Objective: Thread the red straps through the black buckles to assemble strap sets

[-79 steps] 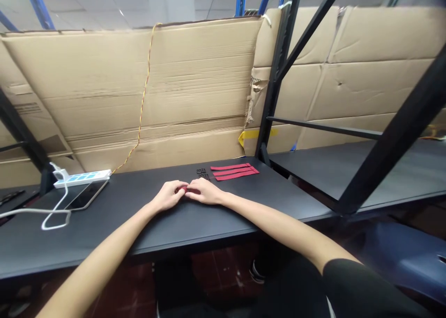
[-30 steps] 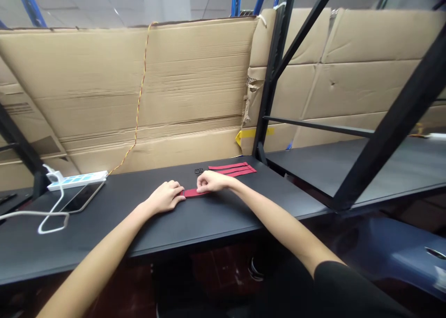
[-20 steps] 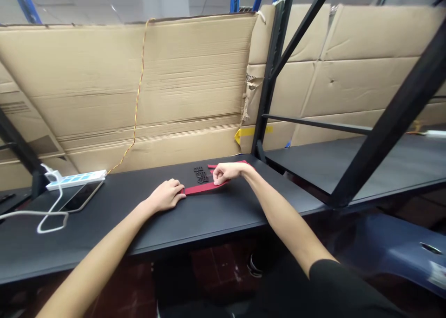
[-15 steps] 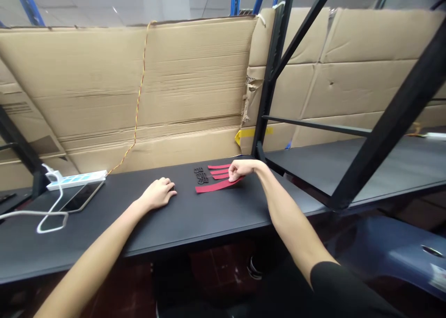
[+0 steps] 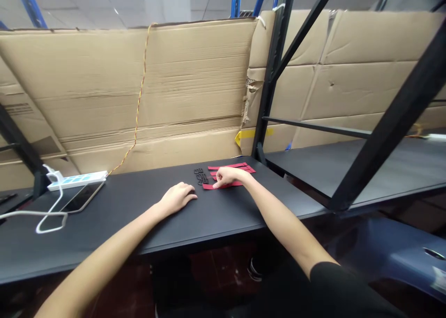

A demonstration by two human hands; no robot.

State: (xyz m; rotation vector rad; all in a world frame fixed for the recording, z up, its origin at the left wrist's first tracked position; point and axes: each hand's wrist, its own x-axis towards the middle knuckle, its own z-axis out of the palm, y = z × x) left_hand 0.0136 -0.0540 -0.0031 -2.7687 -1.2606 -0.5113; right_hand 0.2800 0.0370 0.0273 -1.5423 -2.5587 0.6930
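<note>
Red strips [image 5: 241,168]: lying flat, grouped on the black desk [image 5: 104,220], just beside small black pieces [image 5: 199,176].
Right hand [image 5: 226,177]: fingers pressed on the nearest strip; pinch uncertain.
Left hand [image 5: 177,198]: loosely spread on the desk, holding nothing.
Progress: no strip lifted; the hand partly hides their number.

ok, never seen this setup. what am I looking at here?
No machine here. This is one camera worn on a person's head, looking forward and down at their own bare hands. The left hand rests on a black table, holding nothing. The right hand sits on red strips, fingers on the nearest one; whether it grips is hard to tell. Small black pieces lie just beside them. Farther left are a power strip and a phone.
</note>
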